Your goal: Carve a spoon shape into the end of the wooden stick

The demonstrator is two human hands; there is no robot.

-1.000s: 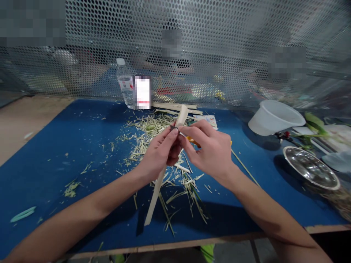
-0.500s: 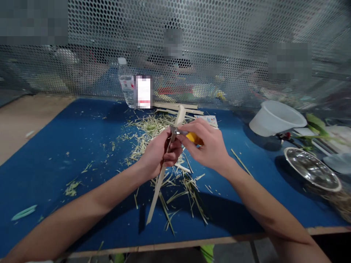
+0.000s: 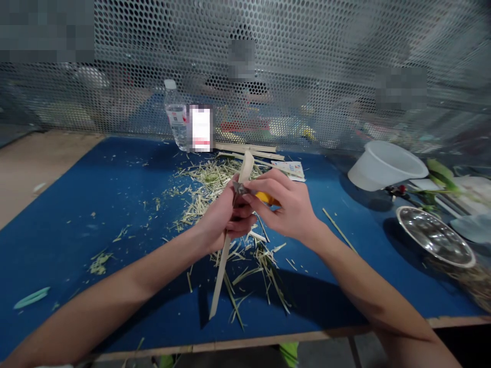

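A long pale strip [image 3: 219, 286] slants across the middle of the view, its curved upper end above my hands and its lower end over the blue tabletop. My left hand [image 3: 226, 212] is closed around the strip's middle. My right hand [image 3: 287, 202] grips a tool with a yellow handle [image 3: 267, 198]; the tool's small metal head [image 3: 240, 188] sits against the strip, beside my left thumb. Pale green shavings [image 3: 203, 197] lie heaped behind and below both hands.
A water bottle [image 3: 177, 117] and a lit phone [image 3: 201, 129] stand at the back by the perforated metal screen. More strips [image 3: 249, 149] lie beside them, near a small packet [image 3: 295, 170]. To the right are a white tub [image 3: 368, 168] and a steel bowl [image 3: 436, 235].
The tool's head has moved slightly down and left along with my right fingers. The strip's upper end has shifted a little left, its lower end slightly right.
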